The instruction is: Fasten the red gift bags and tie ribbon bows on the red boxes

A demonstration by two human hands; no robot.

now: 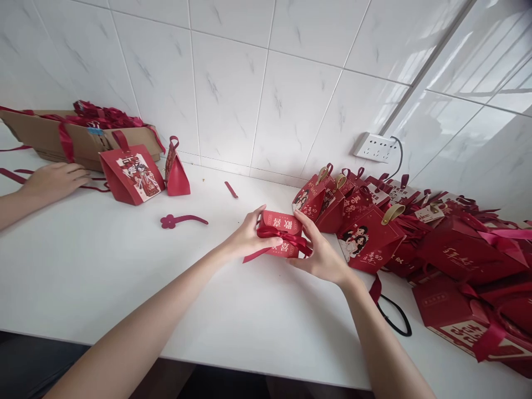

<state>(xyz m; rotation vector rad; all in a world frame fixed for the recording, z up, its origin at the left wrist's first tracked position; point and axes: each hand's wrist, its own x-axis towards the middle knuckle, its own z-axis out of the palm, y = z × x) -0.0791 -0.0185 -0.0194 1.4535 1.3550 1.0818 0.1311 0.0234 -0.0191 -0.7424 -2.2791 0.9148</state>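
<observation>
Between my two hands is a small red gift box (276, 220) with pale printed characters. A dark red ribbon (286, 239) is tied in a bow across it, one tail hanging out to the left. My left hand (249, 235) grips the box's left side, its thumb lying over the ribbon. My right hand (318, 252) holds the right side, fingers at the top and bottom corners. To the left on the white table lies a dark red flower-ended strap (183, 220). A short red strip (231, 189) rests farther back.
Finished-looking red gift boxes (369, 238) crowd the right side. Two more, a wide box (131, 174) and a narrow box (178, 172), stand left. Behind them sits a cardboard box (45, 133) of ribbons. Another person's hand (58, 180) rests far left. A power strip (376, 148) is against the wall.
</observation>
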